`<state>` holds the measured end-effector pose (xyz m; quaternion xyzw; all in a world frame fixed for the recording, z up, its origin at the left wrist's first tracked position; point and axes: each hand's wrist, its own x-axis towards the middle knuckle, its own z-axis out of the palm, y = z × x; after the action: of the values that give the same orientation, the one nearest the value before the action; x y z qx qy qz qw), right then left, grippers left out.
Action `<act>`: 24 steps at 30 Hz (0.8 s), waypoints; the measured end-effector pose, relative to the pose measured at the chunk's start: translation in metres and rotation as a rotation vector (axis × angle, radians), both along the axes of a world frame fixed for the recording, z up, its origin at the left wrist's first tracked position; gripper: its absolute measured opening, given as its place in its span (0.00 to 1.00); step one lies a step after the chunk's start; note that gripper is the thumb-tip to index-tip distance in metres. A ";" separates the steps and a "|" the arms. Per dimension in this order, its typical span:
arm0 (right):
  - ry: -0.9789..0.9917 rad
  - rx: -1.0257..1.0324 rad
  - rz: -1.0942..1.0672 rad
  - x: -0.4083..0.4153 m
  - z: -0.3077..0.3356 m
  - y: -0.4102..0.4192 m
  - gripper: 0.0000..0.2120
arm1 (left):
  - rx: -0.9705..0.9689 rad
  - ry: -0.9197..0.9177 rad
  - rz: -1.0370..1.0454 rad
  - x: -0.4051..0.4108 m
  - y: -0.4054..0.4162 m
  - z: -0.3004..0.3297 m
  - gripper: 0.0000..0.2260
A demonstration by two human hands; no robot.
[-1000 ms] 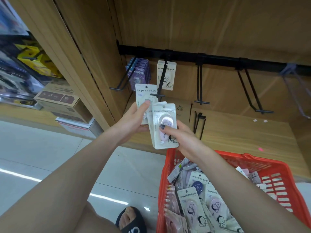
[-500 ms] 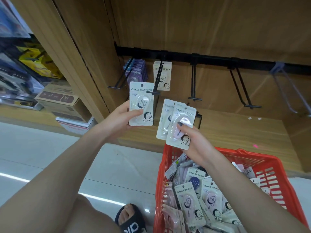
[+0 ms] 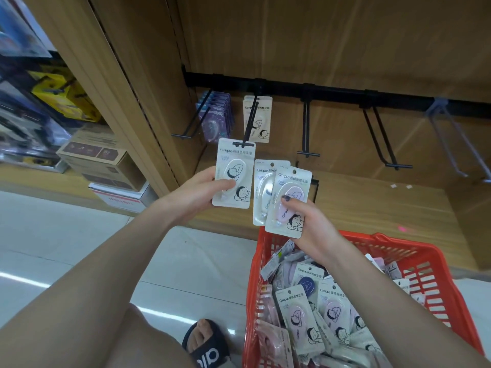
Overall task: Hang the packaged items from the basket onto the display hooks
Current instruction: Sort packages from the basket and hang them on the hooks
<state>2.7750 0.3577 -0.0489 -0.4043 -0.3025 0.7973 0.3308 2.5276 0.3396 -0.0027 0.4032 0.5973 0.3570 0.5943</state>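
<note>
1. Since 0.5 s ago, white pkg (image 3: 233, 173) is raised by left hand (image 3: 198, 193); its top is brought level w/ the hook tip (image 3: 244, 143).
2. Pkg is pinched in left grip; two pkgs (image 3: 281, 197) are held fanned in right hand (image 3: 309, 224).
3. Few pkgs are hung; basket (image 3: 398, 251) is seen still full, approx. three hooks bare.

Low wooden shelf (image 3: 372, 208) along the bottom of the display, and the red plastic basket (image 3: 425, 264) sits at its front edge, heaped with white packaged items (image 3: 300, 312). 2 small white scraps (image 3: 401, 186) lie near the back, a pink speck (image 3: 402, 229) towards the front.
</note>
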 end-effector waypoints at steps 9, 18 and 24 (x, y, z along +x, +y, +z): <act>0.017 -0.038 -0.078 0.005 0.002 -0.002 0.21 | -0.026 0.059 -0.047 0.011 0.014 -0.007 0.13; 0.030 -0.052 -0.077 0.011 0.002 0.003 0.23 | -0.055 -0.026 -0.039 0.012 0.010 -0.007 0.13; 0.024 -0.062 -0.085 0.013 -0.002 0.008 0.28 | -0.043 0.014 -0.011 0.014 0.018 -0.012 0.13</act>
<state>2.7883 0.3661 -0.0508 -0.4173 -0.2562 0.7963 0.3551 2.5420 0.3579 -0.0152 0.3960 0.6070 0.3379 0.6005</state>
